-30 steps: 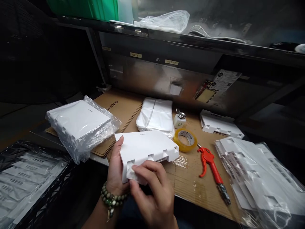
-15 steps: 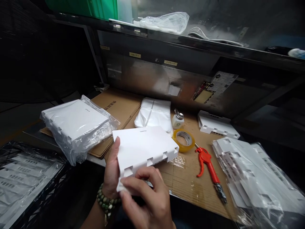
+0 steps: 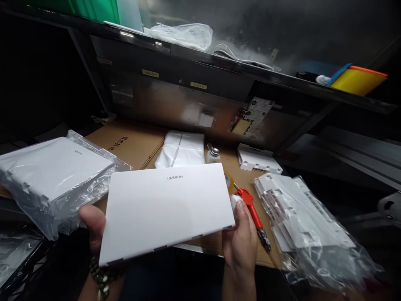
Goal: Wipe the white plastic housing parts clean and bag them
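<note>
A white plastic cover (image 3: 169,209) marked HUAWEI, its lettering upside down to me, is held up in front of me with its flat face showing. My left hand (image 3: 95,228) grips its left edge; the thumb shows and the other fingers are hidden beneath. My right hand (image 3: 241,234) is closed on a small white wad (image 3: 235,201), like cloth or tissue, at the cover's right edge. Right beside that hand lies a red air blow gun (image 3: 252,209). A roll of yellow tape (image 3: 229,182) is partly hidden behind the cover.
Bagged white covers lie at the left (image 3: 53,167) and a bagged stack (image 3: 307,213) at the right. Behind are white plastic bags (image 3: 183,148), a pump bottle (image 3: 213,155), another white cover (image 3: 258,159) and flat cardboard (image 3: 125,140). A shelf edge (image 3: 175,52) runs above.
My view has swung right. The cover has been raised and turned flat-face toward me. My right hand has moved from its near left corner to its right edge.
</note>
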### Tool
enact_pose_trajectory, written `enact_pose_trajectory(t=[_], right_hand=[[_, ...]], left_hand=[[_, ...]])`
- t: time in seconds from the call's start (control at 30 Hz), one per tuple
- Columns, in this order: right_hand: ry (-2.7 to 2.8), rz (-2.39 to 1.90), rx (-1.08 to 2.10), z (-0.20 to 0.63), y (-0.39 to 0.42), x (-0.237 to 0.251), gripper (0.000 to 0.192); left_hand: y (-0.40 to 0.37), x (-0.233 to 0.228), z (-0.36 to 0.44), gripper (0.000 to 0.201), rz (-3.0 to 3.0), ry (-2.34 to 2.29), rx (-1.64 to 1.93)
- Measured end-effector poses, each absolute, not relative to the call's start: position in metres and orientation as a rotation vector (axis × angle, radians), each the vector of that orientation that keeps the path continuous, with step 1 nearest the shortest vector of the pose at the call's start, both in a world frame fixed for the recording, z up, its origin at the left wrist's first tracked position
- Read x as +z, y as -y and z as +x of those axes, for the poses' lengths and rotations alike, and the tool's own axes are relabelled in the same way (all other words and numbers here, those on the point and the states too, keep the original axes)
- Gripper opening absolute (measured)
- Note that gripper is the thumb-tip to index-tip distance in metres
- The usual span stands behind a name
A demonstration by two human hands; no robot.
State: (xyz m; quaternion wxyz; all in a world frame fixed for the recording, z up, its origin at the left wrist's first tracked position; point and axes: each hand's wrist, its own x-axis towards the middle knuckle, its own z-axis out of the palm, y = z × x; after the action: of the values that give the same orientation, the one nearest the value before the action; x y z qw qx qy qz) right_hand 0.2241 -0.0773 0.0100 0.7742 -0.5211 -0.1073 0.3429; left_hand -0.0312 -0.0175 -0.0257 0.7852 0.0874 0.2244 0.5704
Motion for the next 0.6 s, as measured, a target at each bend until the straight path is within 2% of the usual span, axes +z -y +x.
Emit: enact_pose_trajectory(t=[0.2, 0.27, 0.37, 0.47, 0.6], right_hand=[[0.134, -1.178, 0.791, 0.223, 0.079, 0.006, 0.049], [0.153, -1.168, 0.781, 0.225, 0.079, 0.003, 0.048], [0.274, -1.133, 0.700, 0.232, 0.078, -0.004, 0.041], [0.515, -1.176, 0.518, 0.245, 0.076, -0.013, 0.035], [0.699, -1.348, 0.220, 0.263, 0.079, -0.016, 0.033]], left_hand=[[0.026, -0.014, -0.010, 0.075, 0.269, -0.375, 1.174], [0.025, -0.007, -0.012, 0.066, 0.249, -0.514, 1.128], [0.014, 0.007, -0.019, 0.032, 0.344, -0.751, 1.068], [0.002, 0.021, -0.019, 0.031, 0.562, -0.887, 0.990], [0.006, 0.031, -0.011, 0.031, 0.860, -0.991, 1.152]])
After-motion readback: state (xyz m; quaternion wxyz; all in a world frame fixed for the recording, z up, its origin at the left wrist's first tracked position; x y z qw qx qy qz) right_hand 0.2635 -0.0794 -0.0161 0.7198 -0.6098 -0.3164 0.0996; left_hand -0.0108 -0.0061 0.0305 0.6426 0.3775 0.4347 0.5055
